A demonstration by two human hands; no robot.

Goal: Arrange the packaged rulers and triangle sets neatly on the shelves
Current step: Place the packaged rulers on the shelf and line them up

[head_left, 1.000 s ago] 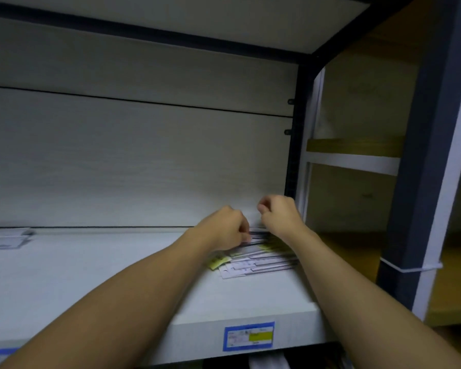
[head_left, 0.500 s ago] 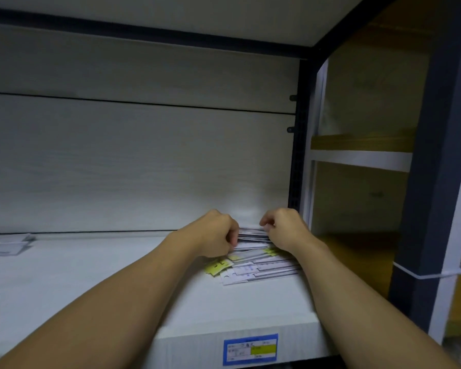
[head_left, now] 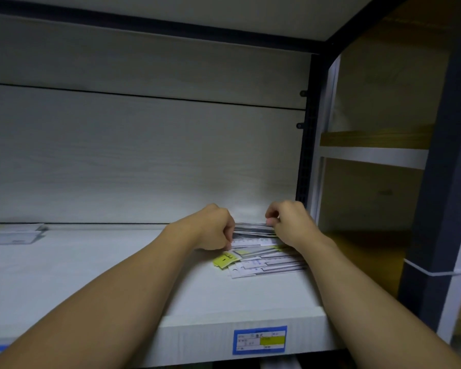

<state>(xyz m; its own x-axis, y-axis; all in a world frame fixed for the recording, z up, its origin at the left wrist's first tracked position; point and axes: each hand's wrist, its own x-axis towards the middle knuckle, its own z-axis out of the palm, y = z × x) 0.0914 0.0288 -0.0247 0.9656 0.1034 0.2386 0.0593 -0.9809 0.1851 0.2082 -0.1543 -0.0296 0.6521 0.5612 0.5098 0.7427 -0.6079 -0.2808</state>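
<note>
A white wood-grain shelf (head_left: 117, 275) carries a loose, fanned pile of packaged rulers (head_left: 266, 265) near its right end, some with yellow tags. A second small stack of packages (head_left: 14, 234) lies at the far left. A blue-bordered price label (head_left: 259, 340) sits on the shelf's front edge.

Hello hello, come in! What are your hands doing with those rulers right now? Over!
Left hand and right hand both gripping ruler packs, rear right of shelf. More packs fanned loose in front. Nothing blocking.
</note>
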